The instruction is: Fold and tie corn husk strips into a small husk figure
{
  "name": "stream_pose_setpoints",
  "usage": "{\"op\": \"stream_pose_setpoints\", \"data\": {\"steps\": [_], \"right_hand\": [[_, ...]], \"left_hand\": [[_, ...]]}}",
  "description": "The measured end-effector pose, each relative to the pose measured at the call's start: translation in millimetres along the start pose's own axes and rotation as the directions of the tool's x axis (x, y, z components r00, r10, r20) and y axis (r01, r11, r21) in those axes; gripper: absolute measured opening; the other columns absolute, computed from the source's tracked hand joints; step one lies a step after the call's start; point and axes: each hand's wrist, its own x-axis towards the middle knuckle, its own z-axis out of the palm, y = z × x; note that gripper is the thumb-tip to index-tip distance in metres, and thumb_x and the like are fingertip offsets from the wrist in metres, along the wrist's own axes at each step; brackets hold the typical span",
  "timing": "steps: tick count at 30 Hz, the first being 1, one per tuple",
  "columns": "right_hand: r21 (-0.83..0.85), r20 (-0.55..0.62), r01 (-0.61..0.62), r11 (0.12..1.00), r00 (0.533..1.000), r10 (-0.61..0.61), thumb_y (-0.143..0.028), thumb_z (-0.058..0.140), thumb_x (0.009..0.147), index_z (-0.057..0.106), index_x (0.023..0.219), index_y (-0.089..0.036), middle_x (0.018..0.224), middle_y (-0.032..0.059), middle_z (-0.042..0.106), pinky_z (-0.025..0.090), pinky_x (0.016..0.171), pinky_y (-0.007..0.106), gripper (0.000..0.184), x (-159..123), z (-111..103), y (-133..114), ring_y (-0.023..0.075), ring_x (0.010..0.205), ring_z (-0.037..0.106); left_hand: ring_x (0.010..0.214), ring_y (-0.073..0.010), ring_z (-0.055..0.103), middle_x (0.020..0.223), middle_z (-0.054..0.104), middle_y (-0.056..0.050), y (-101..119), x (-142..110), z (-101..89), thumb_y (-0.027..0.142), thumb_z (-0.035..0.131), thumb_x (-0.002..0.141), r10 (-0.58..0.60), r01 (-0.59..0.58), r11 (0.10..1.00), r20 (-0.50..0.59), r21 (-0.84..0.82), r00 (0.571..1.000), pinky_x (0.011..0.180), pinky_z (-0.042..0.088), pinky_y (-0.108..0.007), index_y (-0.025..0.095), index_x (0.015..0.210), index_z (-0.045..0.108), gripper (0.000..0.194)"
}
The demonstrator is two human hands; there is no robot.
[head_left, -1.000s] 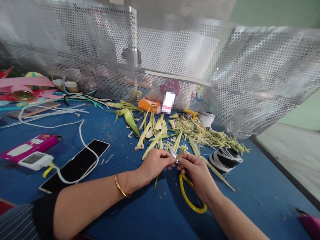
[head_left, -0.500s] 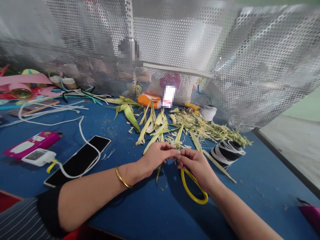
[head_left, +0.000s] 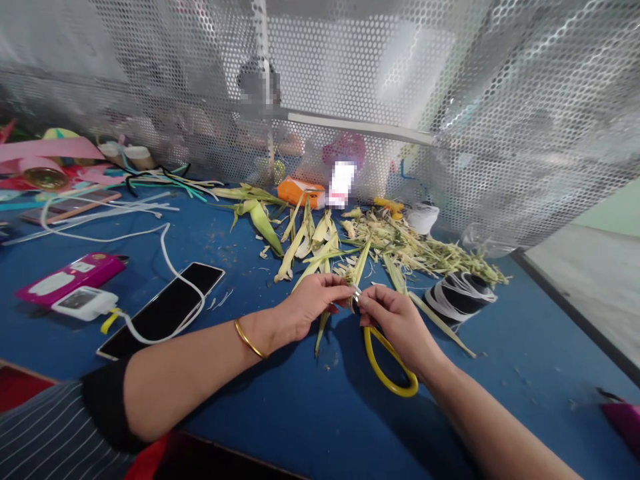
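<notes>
My right hand (head_left: 393, 320) grips a pair of scissors with a large yellow handle loop (head_left: 373, 357), which hangs below the palm. A little of the metal shows between my two hands; the rest is covered by fingers. My left hand (head_left: 313, 303), with a gold bangle (head_left: 249, 339) on the wrist, is closed in a pinch right beside the metal part. What its fingertips hold is too small and covered to make out. Pale corn husks (head_left: 295, 250) lie just beyond both hands, and a narrow husk piece (head_left: 323, 333) shows below the left fingers.
Husk scraps (head_left: 425, 247) are heaped at the back right, near a black spool wound with white cord (head_left: 460, 298). At left lie a dark phone (head_left: 160, 307), a white cable (head_left: 165, 257) and a magenta device (head_left: 73, 277). A perforated metal screen (head_left: 345, 80) borders the blue table; a person sits behind it.
The scissor blade stood upright between the hands, was then covered by the fingers, and now shows slightly again. Both hands stay close together. The whole view has shifted a little.
</notes>
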Motion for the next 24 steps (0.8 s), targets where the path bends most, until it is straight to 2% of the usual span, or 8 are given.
{"op": "stream_pose_setpoints", "data": {"steps": [6,8,10,12,16,18,20,24], "right_hand": [[0.089,0.022,-0.043,0.995,0.999,0.041,-0.050,0.069,0.074,0.057,0.061,-0.019,0.052,-0.0020,0.053,0.036,0.055,0.026,0.035,0.3,-1.9,-1.0,0.0116,0.051,0.047],[0.065,-0.005,-0.029,0.997,1.000,0.029,-0.048,0.068,0.076,0.060,0.064,-0.019,0.055,-0.0010,0.056,0.037,0.056,0.027,0.032,0.4,-2.9,-1.5,0.0127,0.053,0.050],[-0.014,-0.057,0.024,1.000,0.998,-0.025,-0.046,0.066,0.078,0.064,0.071,-0.019,0.061,0.0010,0.061,0.040,0.059,0.028,0.028,-0.1,-4.1,-1.7,0.0151,0.058,0.054],[-0.155,-0.099,0.129,0.980,0.984,-0.145,-0.041,0.066,0.080,0.068,0.078,-0.020,0.069,0.0029,0.065,0.043,0.062,0.030,0.021,-1.5,-5.2,-1.2,0.0176,0.063,0.058],[-0.486,-0.026,0.351,0.800,0.909,-0.415,-0.030,0.059,0.086,0.071,0.080,-0.024,0.079,0.0045,0.067,0.044,0.067,0.030,0.014,-5.8,-6.3,2.2,0.0187,0.071,0.060],[-0.566,0.020,0.385,0.729,0.890,-0.455,-0.027,0.054,0.088,0.070,0.081,-0.024,0.080,0.0045,0.067,0.043,0.068,0.029,0.017,-7.2,-6.0,3.9,0.0178,0.071,0.060],[-0.587,0.033,0.393,0.708,0.885,-0.464,-0.025,0.052,0.089,0.068,0.078,-0.023,0.077,0.0038,0.065,0.043,0.066,0.029,0.020,-7.4,-5.4,4.2,0.0169,0.069,0.059],[-0.527,-0.008,0.348,0.776,0.911,-0.413,-0.024,0.052,0.088,0.061,0.068,-0.022,0.067,0.0016,0.061,0.040,0.062,0.029,0.021,-5.8,-4.3,0.9,0.0164,0.064,0.054]], "left_hand": [[0.062,-0.0095,0.054,0.066,0.063,-0.001,1.5,1.1,-1.3,0.025,0.076,0.068,-0.042,0.043,0.998,0.039,-0.036,0.998,0.061,0.037,-0.025,0.013,0.071,0.069,0.014],[0.062,-0.0097,0.054,0.065,0.062,-0.001,2.5,0.8,-1.1,0.025,0.076,0.068,-0.046,0.047,0.998,0.028,-0.045,0.999,0.060,0.036,-0.025,0.013,0.071,0.069,0.014],[0.063,-0.0100,0.054,0.065,0.062,-0.001,3.1,0.4,-0.8,0.025,0.076,0.068,-0.049,0.050,0.998,0.009,-0.045,0.999,0.060,0.036,-0.025,0.013,0.070,0.068,0.014],[0.063,-0.0103,0.054,0.065,0.062,-0.001,2.9,0.0,-0.5,0.026,0.076,0.068,-0.052,0.052,0.998,0.000,-0.034,0.999,0.060,0.036,-0.025,0.014,0.068,0.068,0.015],[0.062,-0.0096,0.052,0.066,0.062,-0.001,1.7,-1.1,-0.1,0.029,0.078,0.066,-0.060,0.060,0.998,0.012,-0.018,0.998,0.062,0.036,-0.026,0.014,0.066,0.066,0.019],[0.063,-0.0098,0.053,0.067,0.062,-0.001,1.3,-1.6,-0.1,0.029,0.079,0.064,-0.061,0.061,0.998,0.018,-0.021,0.998,0.063,0.037,-0.026,0.014,0.066,0.066,0.019],[0.065,-0.0100,0.054,0.068,0.062,-0.001,1.3,-1.7,-0.4,0.028,0.080,0.063,-0.062,0.062,0.998,0.021,-0.020,0.998,0.063,0.037,-0.026,0.014,0.067,0.066,0.020],[0.063,-0.0096,0.054,0.064,0.060,0.000,2.2,-1.3,-1.0,0.029,0.080,0.064,-0.058,0.058,0.998,0.031,-0.002,0.998,0.060,0.037,-0.024,0.015,0.066,0.065,0.021]]}}
